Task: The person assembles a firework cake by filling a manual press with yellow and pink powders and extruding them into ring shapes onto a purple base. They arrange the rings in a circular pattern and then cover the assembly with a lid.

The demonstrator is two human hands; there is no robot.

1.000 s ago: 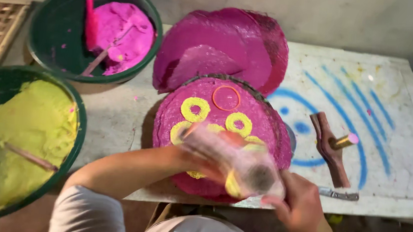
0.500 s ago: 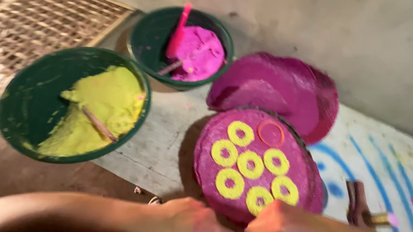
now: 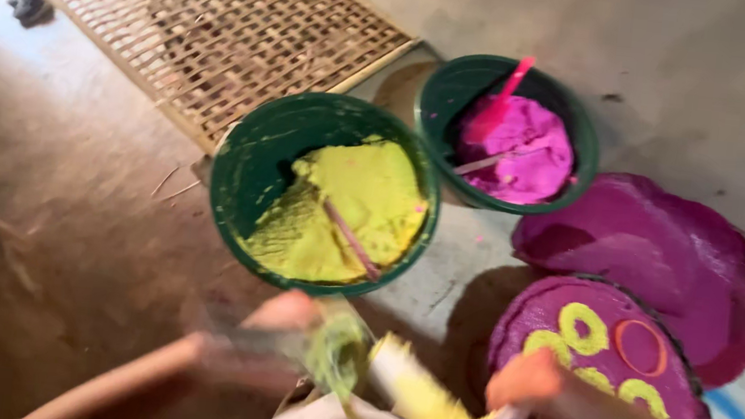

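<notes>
Held a small see-through cup (image 3: pixel 338 350), smeared with yellow-green, tipped on its side, blurred, low in the middle in front of the big green bowl. Held a pale tube (image 3: pixel 415 388) caked in yellow paste, slanting down to the right, just beside that cup. Sat low by the round purple tray with yellow rings.

Yellow bowl (image 3: pixel 324 198) and pink bowl (image 3: pixel 505 133) touch, blocking ahead; bare floor (image 3: pixel 58 209) left gives passage.
</notes>
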